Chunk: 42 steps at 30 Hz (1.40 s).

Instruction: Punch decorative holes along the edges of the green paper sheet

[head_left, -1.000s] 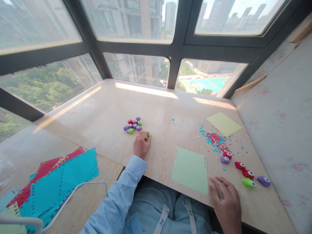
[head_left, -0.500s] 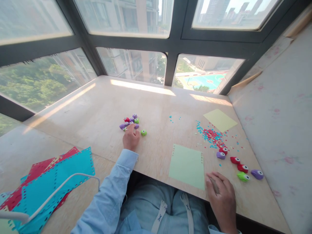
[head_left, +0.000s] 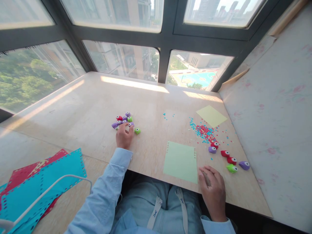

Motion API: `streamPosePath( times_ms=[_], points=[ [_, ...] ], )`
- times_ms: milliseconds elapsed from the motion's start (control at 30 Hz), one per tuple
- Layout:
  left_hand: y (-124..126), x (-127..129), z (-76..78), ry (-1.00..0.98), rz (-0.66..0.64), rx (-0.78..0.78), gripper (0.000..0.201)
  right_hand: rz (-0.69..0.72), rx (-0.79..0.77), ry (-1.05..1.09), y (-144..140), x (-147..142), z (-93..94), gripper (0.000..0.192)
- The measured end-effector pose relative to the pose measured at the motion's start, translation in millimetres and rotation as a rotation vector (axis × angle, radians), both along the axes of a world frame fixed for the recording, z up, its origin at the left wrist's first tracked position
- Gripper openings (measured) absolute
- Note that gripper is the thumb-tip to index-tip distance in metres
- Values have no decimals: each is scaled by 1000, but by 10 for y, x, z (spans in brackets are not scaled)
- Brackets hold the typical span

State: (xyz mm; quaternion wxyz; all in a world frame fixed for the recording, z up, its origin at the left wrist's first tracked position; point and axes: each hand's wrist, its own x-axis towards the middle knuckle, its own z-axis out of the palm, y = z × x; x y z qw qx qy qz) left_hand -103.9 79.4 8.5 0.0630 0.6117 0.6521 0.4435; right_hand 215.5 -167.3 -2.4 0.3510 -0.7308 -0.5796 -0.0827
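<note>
My left hand (head_left: 124, 136) reaches into a cluster of small craft paper punches with eye-like buttons. Its thumb and forefinger close around a purple punch (head_left: 131, 124) at the cluster's near right side; the other fingers partly cover the punches behind. Just right of the thumb lies a lone green punch (head_left: 137, 131). At the front edge of the table rests my right hand (head_left: 212, 191), fingers loosely curled and thumb apart, with nothing visible in it. Its fingertips are beside the right edge of a pale green paper sheet (head_left: 180, 161), which has small notches along two sides.
Red, blue and pale confetti (head_left: 204, 131) is scattered at the right, near a yellow sheet (head_left: 211, 116). Several more punches, including a red punch (head_left: 231, 160), lie by the wall. Blue punched sheets (head_left: 48, 180) and a white cable (head_left: 65, 176) are at the left.
The view has shifted, so everything sits further left. My left thumb has moved in against the purple punch, which is turned slightly. My right hand stays by the green sheet.
</note>
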Motion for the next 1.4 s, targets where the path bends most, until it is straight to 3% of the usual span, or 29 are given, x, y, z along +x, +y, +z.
streamPosePath(
  times_ms=[200, 400, 500, 600, 933, 1233, 1400],
  points=[
    [-437, 104, 159, -226, -77, -33, 31, 13, 8, -8, -3, 7, 2, 29],
    [-892, 392, 219, -144, -428, -95, 18, 15, 3, -4, 1, 1, 8, 29],
    [-1013, 556, 177, -115, -615, -167, 13, 16, -4, 0, -3, -1, 15, 30],
    [-1059, 686, 129, -31, -702, -191, 8, 16, -9, 4, -11, -1, 18, 30],
    [-937, 799, 85, 125, -707, -242, 22, -42, -91, 220, 25, 49, -11, 34],
    [-909, 825, -15, 179, -735, -135, 29, -122, -306, 462, 314, -1, 169, 53],
    [-907, 819, -31, 190, -740, -115, 28, -113, -350, 551, 391, -84, 243, 58]
  ],
)
